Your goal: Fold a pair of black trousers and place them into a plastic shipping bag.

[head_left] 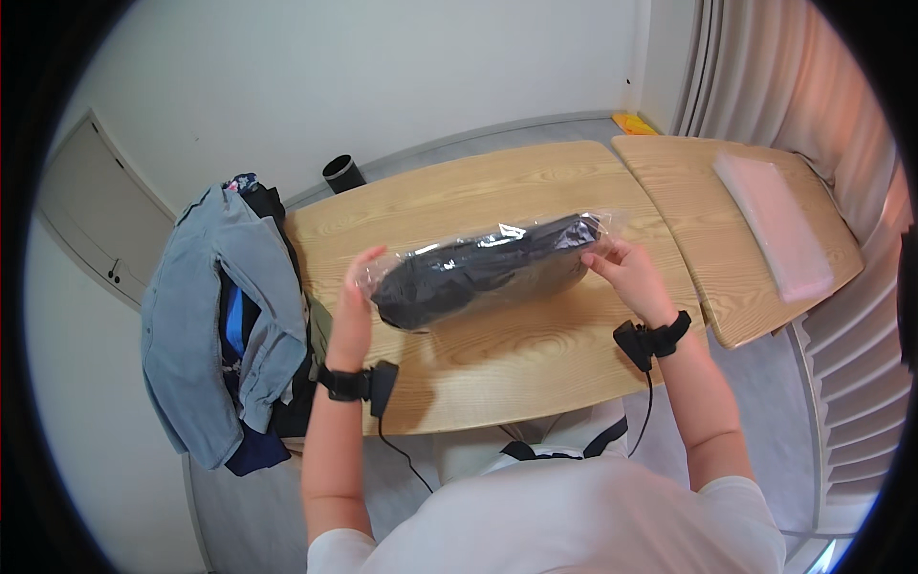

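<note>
A dark folded garment (459, 273) lies inside a clear plastic bag (535, 284), held up over the wooden table and tilted with its right end farther away. My left hand (360, 287) is closed on the bag's left end, its fingers partly hidden behind the film. At the opposite end, my right hand (626, 273) pinches the plastic near the corner between thumb and fingers. Glare on the film hides some of the cloth, and I cannot tell what kind of garment it is.
A pile of clothes with a grey-blue shirt (191, 316) on top hangs over the table's left edge. On the adjoining right table (669, 191) lies a stack of clear plastic bags (775, 225). Behind the main table (459, 392) stands a black bin (344, 174). Pleated curtains (765, 67) border the right side.
</note>
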Demonstrator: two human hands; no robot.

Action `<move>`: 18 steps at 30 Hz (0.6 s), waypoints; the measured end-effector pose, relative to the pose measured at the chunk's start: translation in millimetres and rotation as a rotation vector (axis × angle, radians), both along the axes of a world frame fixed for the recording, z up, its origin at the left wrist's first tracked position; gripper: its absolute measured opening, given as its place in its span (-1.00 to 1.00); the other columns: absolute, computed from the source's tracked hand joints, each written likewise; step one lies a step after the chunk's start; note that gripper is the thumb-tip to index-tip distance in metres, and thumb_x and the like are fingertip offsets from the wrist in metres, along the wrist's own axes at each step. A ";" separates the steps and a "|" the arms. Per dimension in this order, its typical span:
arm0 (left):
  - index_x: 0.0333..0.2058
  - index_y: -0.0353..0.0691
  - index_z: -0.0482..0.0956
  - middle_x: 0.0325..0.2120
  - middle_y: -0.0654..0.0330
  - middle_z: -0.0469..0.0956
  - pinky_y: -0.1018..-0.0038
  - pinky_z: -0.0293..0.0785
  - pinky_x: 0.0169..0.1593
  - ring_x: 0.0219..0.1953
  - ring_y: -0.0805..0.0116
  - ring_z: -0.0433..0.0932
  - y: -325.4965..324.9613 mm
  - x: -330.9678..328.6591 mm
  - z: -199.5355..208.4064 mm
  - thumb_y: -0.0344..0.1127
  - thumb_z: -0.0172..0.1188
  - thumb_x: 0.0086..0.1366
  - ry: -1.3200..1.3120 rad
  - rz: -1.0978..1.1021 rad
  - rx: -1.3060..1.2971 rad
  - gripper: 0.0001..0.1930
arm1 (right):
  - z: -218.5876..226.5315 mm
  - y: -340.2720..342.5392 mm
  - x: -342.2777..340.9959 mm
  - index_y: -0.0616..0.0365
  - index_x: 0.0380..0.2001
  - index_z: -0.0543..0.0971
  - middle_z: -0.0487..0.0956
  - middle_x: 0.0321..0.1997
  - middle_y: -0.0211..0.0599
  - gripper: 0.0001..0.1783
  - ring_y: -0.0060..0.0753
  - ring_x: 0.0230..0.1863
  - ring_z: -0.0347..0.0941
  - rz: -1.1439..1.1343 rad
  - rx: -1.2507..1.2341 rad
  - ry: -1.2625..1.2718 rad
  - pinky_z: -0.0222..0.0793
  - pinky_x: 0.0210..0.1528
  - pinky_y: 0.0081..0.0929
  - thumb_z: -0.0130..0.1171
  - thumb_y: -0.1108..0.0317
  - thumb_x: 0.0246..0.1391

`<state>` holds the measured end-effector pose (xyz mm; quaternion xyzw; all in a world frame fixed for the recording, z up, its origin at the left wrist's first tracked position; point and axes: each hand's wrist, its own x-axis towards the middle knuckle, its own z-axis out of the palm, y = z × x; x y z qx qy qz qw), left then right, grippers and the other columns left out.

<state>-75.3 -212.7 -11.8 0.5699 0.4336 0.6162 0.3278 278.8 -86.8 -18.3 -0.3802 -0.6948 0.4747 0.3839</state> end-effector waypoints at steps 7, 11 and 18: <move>0.03 -0.36 0.40 -0.10 0.22 0.53 0.45 0.35 0.06 -0.05 0.43 0.47 -24.0 19.7 -36.1 -0.19 0.43 0.05 0.019 -0.007 -0.198 -0.37 | -5.1 1.2 -12.1 0.23 -0.22 0.58 0.57 -0.38 -0.49 -0.80 -0.66 -0.33 0.38 -0.024 0.002 0.099 0.31 -0.21 -0.61 0.17 0.35 0.15; -0.02 -0.34 0.44 -0.13 0.24 0.54 0.49 0.37 0.01 -0.09 0.46 0.47 -22.2 19.3 -45.4 -0.30 0.30 0.20 0.079 0.080 -0.266 -0.58 | -13.5 7.3 -13.8 0.23 -0.19 0.56 0.59 -0.35 -0.42 -0.78 -0.56 -0.32 0.41 -0.019 -0.003 0.109 0.33 -0.18 -0.56 0.17 0.34 0.14; -0.06 -0.33 0.44 -0.23 0.22 0.53 0.50 0.36 -0.06 -0.18 0.45 0.44 -13.8 35.9 -36.2 -0.32 0.21 0.25 0.103 0.203 -0.134 -0.67 | -31.4 8.4 -16.8 0.23 -0.10 0.52 0.60 -0.25 -0.19 -0.64 -0.31 -0.24 0.49 -0.044 0.280 -0.108 0.35 -0.08 -0.47 0.23 0.27 0.07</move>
